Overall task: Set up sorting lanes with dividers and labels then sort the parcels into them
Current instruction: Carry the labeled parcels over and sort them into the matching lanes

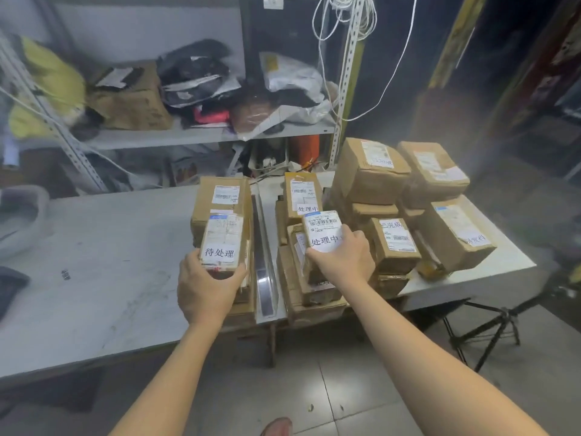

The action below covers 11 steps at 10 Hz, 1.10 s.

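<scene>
Cardboard parcels stand in stacks on a grey table (103, 253). My left hand (206, 286) grips a small parcel with a white "待处理" label (221, 240), on top of the left stack. My right hand (344, 258) holds another small parcel labelled "处理中" (323, 229) on the middle stack. A long metal divider strip (263, 259) lies between these two stacks. Further right stands a third group, including a box labelled "已完成" (393, 240) and larger boxes (457, 236).
A metal shelf (201, 135) behind the table holds bags, a cardboard box and loose clutter. White cords (342, 14) hang from above. A grey tub (22, 212) sits at the table's left. A tripod (493, 328) stands under the table's right end.
</scene>
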{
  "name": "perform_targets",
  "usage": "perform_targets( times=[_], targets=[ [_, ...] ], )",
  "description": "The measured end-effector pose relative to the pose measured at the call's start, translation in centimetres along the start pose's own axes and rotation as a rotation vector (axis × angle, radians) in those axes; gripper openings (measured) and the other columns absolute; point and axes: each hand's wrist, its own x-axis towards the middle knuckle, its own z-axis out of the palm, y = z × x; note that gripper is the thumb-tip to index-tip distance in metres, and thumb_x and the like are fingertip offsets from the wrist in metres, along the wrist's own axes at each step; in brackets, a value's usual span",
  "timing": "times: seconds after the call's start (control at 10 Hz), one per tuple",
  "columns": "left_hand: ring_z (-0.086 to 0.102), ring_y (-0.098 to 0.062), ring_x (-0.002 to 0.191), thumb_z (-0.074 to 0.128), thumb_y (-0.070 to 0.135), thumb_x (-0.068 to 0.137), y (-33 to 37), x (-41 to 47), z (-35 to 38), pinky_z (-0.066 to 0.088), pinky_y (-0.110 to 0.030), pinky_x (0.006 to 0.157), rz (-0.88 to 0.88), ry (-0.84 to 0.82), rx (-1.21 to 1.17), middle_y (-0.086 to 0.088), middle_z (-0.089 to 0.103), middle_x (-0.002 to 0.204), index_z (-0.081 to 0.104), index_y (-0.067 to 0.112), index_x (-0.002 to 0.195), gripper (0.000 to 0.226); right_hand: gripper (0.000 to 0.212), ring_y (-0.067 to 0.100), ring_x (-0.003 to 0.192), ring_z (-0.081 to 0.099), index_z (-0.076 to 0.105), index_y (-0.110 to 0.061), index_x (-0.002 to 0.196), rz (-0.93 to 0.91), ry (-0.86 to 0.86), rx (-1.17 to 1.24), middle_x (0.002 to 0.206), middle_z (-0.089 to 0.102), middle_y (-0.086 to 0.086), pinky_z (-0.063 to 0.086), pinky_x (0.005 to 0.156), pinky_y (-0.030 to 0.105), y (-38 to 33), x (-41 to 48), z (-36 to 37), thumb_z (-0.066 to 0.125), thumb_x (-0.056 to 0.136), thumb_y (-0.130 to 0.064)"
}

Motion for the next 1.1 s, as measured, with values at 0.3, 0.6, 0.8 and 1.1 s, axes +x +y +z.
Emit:
perform_targets(
  times=[0.3,0.6,0.8,1.1],
  targets=[
    [0.052,-0.012,0.096,0.082,0.061,0.061,-0.1,0.0,-1.1,0.058,-0.039,0.074,-0.031,-0.085,0.014,0.003,0.056,0.120,0.039,0.026,0.127,0.086,0.094,0.020,0.116,0.041,0.038,-0.021,0.139,-0.071,-0.028,0.023,0.126,0.045,0.004,0.040,0.084,0.031,0.1,-0.4,0.4,0.073,0.066,-0.069],
    [0.046,-0.010,0.102,0.083,0.057,0.064,-0.6,0.8,-1.7,0.050,-0.030,0.070,-0.009,-0.153,0.003,-0.001,0.054,0.129,0.034,0.024,0.137,0.093,0.098,0.024,0.120,0.041,0.036,-0.019,0.141,-0.069,-0.005,-0.020,0.130,0.045,0.006,0.042,0.093,0.036,-0.4,-0.4,0.9,0.070,0.066,-0.073],
    [0.055,-0.021,0.116,0.085,0.059,0.061,-1.0,1.5,-2.0,0.054,-0.038,0.081,0.031,-0.168,0.016,-0.003,0.054,0.133,0.033,0.023,0.141,0.102,0.089,0.017,0.123,0.045,0.040,-0.019,0.140,-0.084,0.038,0.200,0.133,0.049,0.001,0.039,0.092,0.029,-0.4,-0.2,1.3,0.074,0.071,-0.065],
    [0.054,-0.018,0.108,0.062,0.066,0.079,0.3,3.5,-3.0,0.051,-0.039,0.083,0.199,-0.169,0.102,0.001,0.056,0.125,0.041,0.024,0.133,0.072,0.066,0.017,0.123,0.050,0.049,-0.020,0.137,-0.194,0.076,0.117,0.132,0.056,-0.001,0.046,0.095,0.033,-1.6,0.4,-0.3,0.071,0.083,-0.050]
  ],
)
